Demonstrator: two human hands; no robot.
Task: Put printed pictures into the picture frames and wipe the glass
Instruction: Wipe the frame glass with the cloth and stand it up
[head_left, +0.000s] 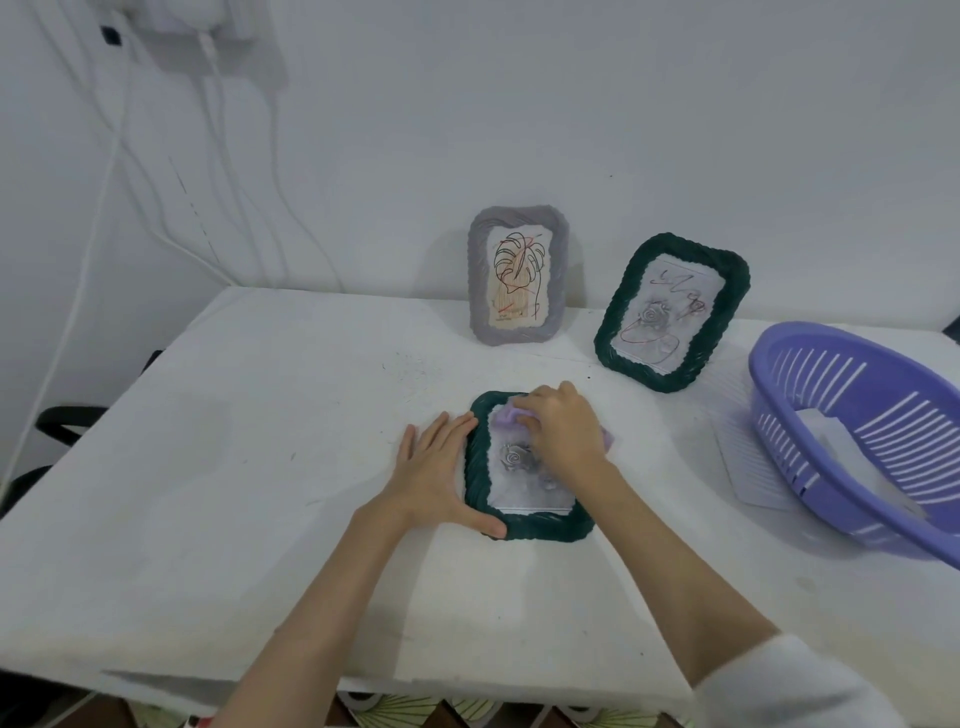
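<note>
Right hand (563, 426) presses cloth (511, 415) onto frame (480, 467).

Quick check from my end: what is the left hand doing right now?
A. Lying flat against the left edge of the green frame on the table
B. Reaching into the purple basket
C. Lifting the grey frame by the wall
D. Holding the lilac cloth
A. The left hand lies flat with straight fingers against the left side of the green frame on the table, while the right hand holds the lilac cloth on its glass.

Bare forearms, white right sleeve (789, 686)
</note>
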